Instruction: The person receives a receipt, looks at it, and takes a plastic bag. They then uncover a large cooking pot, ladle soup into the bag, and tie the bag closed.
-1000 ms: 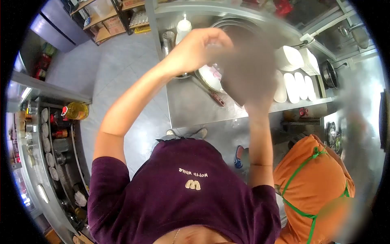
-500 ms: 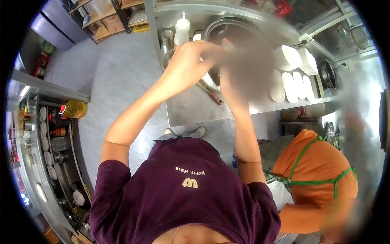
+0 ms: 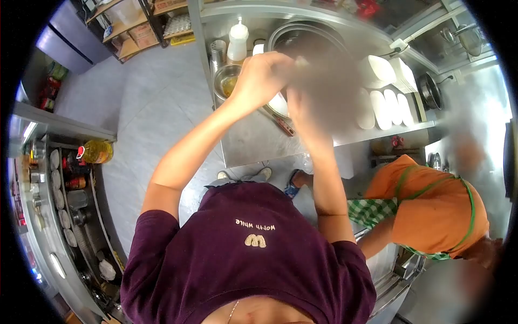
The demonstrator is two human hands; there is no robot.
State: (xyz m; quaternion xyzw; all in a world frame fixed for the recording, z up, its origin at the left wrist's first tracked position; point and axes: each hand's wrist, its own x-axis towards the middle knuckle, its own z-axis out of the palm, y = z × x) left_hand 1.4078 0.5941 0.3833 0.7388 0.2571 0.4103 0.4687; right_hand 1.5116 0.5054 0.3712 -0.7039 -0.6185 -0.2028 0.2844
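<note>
My left hand is raised over the steel worktop, its fingers bent inward and their tips lost in a grey blur. My right hand is close beside it, with most of its fingers covered by the same blur. Whatever lies between the hands cannot be made out. Below them part of a white dish shows. A utensil with a brown handle lies near it. Left of my left hand stands a steel bowl with something yellow inside.
A squeeze bottle, a metal shaker and a large round pan stand behind. White dishes line the right. A co-worker in orange bends close on my right. An oil jug is at left.
The co-worker has shifted, and a checked apron and sandalled foot now show. My left hand has moved slightly, leaving more of the steel bowl visible. Both hands stay close together.
</note>
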